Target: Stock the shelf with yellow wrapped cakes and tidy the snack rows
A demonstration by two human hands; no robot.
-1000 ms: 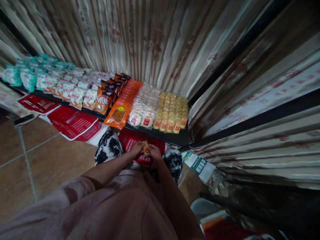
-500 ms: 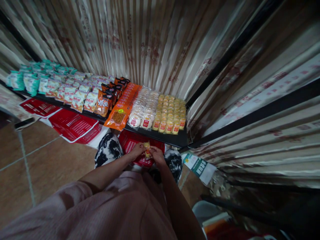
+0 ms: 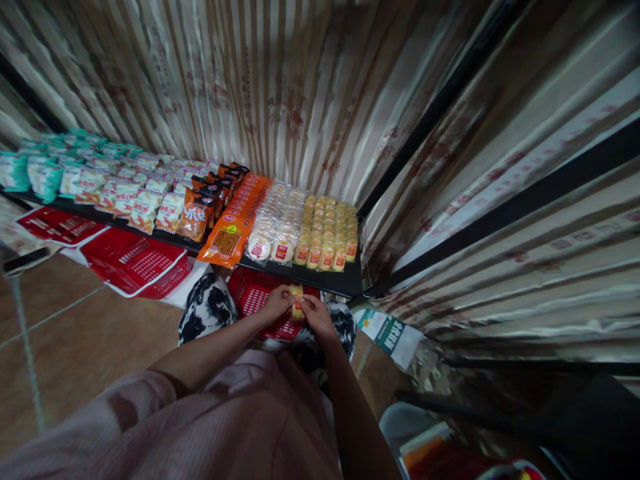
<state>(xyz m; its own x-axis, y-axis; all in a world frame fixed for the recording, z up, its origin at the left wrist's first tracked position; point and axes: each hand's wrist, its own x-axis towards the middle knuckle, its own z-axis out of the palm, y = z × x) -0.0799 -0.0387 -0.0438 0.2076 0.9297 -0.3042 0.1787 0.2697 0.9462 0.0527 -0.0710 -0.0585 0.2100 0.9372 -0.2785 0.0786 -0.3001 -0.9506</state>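
Between my two hands is a small yellow packaged cake [image 3: 297,308] in a clear wrapper with a red label. My left hand [image 3: 277,303] pinches its left side, and my right hand [image 3: 317,315] pinches its right side. Both hands are above a red plastic basket [image 3: 253,293] between my knees. Rows of matching yellow packaged cakes [image 3: 327,230] stand on the right end of a black shelf [image 3: 345,283] just beyond my hands. Beside them lie white round packaged cakes [image 3: 273,227].
Further left on the shelf are a flat orange snack bag [image 3: 231,230], orange-black snack bags [image 3: 195,217], white snack bags [image 3: 145,207] and green-white bags [image 3: 44,175]. Red baskets [image 3: 135,260] sit under the shelf. A striped curtain [image 3: 290,100] and black metal bars [image 3: 425,127] enclose the far side and right.
The whole view has shifted slightly, so the shelf appears further left. Both hands still hold the yellow packaged cake over the basket.
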